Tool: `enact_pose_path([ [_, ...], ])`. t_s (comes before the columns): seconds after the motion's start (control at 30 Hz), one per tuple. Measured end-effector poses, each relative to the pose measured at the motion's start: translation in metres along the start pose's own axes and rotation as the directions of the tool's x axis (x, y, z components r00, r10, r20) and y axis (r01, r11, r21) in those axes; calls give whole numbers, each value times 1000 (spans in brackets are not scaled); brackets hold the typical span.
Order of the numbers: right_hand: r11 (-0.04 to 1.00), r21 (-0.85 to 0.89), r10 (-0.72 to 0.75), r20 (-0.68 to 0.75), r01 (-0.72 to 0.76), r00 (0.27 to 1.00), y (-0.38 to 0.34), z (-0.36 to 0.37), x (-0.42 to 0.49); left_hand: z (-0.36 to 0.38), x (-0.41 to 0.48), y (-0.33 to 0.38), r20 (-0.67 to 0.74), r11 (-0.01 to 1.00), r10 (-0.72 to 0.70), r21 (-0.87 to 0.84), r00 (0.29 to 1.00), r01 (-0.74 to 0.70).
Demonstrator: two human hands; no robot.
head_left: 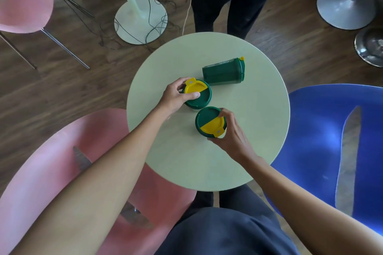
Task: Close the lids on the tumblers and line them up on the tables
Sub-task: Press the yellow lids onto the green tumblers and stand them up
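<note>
Three dark green tumblers with green-and-yellow lids are on a round pale green table [259, 130]. The far upright tumbler [200, 97] stands left of centre; my left hand [178, 95] grips its left side, thumb lying on the lid. The near upright tumbler [209, 120] stands just in front of it; my right hand [230, 132] holds its right side, fingers at the yellow flap. The third tumbler [223, 71] lies on its side at the back, lid end pointing right, touched by neither hand.
A pink chair [62, 172] stands at the near left and a blue chair [323, 141] at the right. A person's dark trouser legs [228, 6] stand just beyond the table. Other table bases, another pink chair and loose cables are on the wooden floor behind.
</note>
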State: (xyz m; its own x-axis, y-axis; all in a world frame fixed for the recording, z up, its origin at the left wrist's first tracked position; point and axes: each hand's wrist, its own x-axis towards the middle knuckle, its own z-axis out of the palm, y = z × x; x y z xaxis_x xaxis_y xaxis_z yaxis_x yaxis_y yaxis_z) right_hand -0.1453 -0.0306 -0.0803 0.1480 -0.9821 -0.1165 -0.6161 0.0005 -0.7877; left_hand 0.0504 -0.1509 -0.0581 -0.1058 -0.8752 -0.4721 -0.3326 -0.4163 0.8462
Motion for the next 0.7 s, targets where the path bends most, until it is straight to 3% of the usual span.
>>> enact_pose_path([
  [0.27,999,-15,-42,28,43,999,-5,12,-2,-1,1,1,6,1000,-11,-14,1000,11],
  [0.43,992,-123,8,57,-1,998,-8,5,-6,1,-1,1,20,1000,-13,-27,1000,13],
  [0.53,993,-115,25,-12,-26,1000,-19,-8,-7,2,-1,0,17,999,-12,-37,1000,13],
  [0.7,971,131,229,-247,-201,942,-6,-37,45,2,-2,-2,39,996,-31,-79,999,34],
])
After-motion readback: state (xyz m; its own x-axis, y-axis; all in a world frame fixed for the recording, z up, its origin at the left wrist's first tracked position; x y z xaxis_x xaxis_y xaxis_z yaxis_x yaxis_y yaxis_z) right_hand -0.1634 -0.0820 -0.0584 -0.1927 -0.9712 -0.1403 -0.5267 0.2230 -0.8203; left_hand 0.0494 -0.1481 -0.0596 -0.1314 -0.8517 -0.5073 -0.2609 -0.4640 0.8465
